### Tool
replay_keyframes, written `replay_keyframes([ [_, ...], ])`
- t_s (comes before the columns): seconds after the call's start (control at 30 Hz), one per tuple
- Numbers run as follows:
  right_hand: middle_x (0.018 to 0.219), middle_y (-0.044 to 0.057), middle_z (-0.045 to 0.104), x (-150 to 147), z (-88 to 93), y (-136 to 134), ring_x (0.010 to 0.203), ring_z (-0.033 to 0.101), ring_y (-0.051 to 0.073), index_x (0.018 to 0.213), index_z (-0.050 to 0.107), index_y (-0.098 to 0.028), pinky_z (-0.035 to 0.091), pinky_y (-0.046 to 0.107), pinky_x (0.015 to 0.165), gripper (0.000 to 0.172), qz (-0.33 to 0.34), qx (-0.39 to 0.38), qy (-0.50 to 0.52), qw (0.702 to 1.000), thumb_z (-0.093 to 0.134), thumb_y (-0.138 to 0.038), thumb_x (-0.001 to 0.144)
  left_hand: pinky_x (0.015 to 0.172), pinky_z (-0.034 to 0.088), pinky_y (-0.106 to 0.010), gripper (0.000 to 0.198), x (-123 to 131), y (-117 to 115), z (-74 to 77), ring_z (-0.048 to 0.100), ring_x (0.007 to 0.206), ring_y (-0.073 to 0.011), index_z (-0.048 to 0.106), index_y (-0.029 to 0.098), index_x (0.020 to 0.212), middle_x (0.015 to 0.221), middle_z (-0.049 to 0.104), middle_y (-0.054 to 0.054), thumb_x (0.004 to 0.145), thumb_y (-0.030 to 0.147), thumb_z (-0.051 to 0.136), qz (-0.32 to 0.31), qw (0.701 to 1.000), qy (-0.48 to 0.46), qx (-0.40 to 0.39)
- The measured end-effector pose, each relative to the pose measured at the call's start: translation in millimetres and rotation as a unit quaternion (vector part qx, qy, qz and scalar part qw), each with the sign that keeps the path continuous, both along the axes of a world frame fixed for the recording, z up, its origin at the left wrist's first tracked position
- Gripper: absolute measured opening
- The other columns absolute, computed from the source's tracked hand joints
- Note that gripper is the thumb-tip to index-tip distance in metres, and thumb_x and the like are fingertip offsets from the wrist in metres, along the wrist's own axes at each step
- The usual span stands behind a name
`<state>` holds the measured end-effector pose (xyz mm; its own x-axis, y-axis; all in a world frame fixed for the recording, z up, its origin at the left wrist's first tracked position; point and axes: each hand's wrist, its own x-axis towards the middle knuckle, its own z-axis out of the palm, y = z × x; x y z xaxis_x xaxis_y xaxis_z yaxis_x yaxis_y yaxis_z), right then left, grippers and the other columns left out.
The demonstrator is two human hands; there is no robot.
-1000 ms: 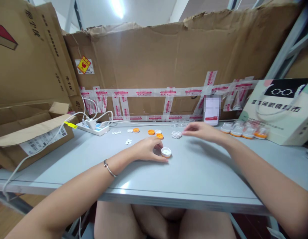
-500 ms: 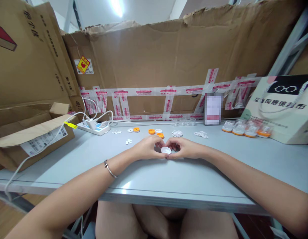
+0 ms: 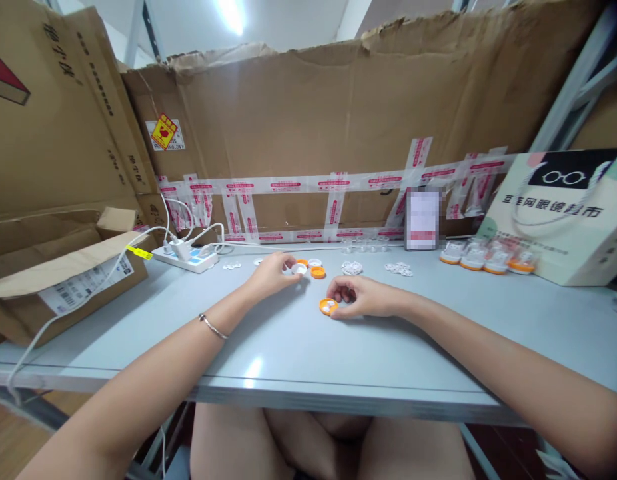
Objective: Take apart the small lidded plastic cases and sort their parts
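Note:
My left hand (image 3: 278, 270) is closed on a small white round cap (image 3: 299, 269), lifted toward the back left of the table. At the middle, my right hand (image 3: 349, 296) grips the rim of an orange round cap (image 3: 324, 305) between thumb and fingers. Small white pieces (image 3: 330, 305) lie inside this orange cap. Just beyond my left hand are another orange cap (image 3: 318, 273) and a white ring-shaped cap (image 3: 315, 263). A further orange cap (image 3: 302, 263) is partly hidden by that hand.
White parts lie in a stack (image 3: 352, 268) and a loose pile (image 3: 399, 269). Several clear-topped orange-based pieces (image 3: 493, 259) stand at the right by a paper bag (image 3: 563, 220). A phone (image 3: 422, 220) leans at the back. A power strip (image 3: 186, 257) and an open carton (image 3: 73, 273) are on the left.
My left hand has moved away to the back left with the white cap. The orange cap with white pieces now shows under my right hand, which stays nearly in place.

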<state>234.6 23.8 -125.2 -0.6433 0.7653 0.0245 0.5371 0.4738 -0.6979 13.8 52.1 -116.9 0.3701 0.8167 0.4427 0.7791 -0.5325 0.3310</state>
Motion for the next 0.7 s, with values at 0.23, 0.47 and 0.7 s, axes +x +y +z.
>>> replay_keyframes([
  [0.23, 0.071, -0.002, 0.045, -1, 2.2, -2, 0.063, 0.039, 0.009, 0.082, 0.055, -0.016, 0.033, 0.022, 0.056, 0.032, -0.003, -0.006, -0.009, 1.000, 0.066, -0.039, 0.062, 0.068, 0.041, -0.027, 0.030, 3, 12, -11.1, 0.055, 0.076, -0.0178, 0.065, 0.017, 0.089, 0.083, 0.060, -0.005, 0.069, 0.037, 0.056, 0.037, 0.998, 0.055, -0.001],
  [0.47, 0.072, -0.002, 0.044, -2, 1.2, 0, 0.063, 0.039, 0.010, 0.082, 0.055, -0.016, 0.033, 0.023, 0.056, 0.033, -0.001, -0.006, -0.012, 1.000, 0.066, -0.040, 0.062, 0.061, 0.039, -0.023, 0.030, 8, 12, -10.7, 0.057, 0.071, -0.0163, 0.066, 0.017, 0.083, 0.078, 0.064, -0.004, 0.073, 0.041, 0.053, 0.041, 0.997, 0.044, -0.045],
  [0.7, 0.070, -0.002, 0.043, -2, -0.6, 0, 0.063, 0.039, 0.010, 0.082, 0.054, -0.017, 0.032, 0.022, 0.056, 0.032, 0.000, 0.001, -0.008, 1.000, 0.065, -0.040, 0.063, 0.076, 0.042, -0.025, 0.024, 13, -2, -3.1, 0.057, 0.083, -0.0151, 0.063, 0.016, 0.094, 0.091, 0.066, -0.004, 0.075, 0.028, 0.054, -0.019, 1.000, -0.018, -0.011],
])
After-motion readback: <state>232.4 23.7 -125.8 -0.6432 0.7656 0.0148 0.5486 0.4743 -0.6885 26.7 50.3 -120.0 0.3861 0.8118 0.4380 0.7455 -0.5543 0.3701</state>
